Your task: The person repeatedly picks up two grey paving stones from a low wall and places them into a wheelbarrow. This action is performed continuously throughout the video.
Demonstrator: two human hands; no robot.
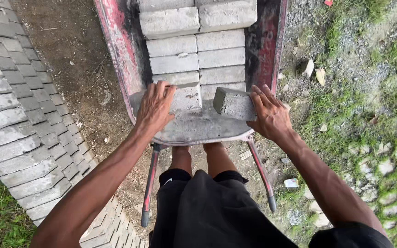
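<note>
A red wheelbarrow (pixel 117 50) stands in front of me, loaded with several grey concrete paving blocks stacked in two columns (pixel 198 50). My left hand (pixel 155 106) grips one grey block (pixel 187 98) at the near left of the tray. My right hand (pixel 269 112) holds another grey block (pixel 233 103), tilted and lifted a little off the tray floor. Both blocks sit just in front of the stack. My legs in black shorts (pixel 207 206) stand between the wheelbarrow's two handles.
A curved strip of laid grey pavers (pixel 14 124) runs along the left, with bare dirt (pixel 70 55) between it and the wheelbarrow. Grass, gravel and loose stones (pixel 368 115) cover the ground on the right. The handles (pixel 149 183) reach back beside my legs.
</note>
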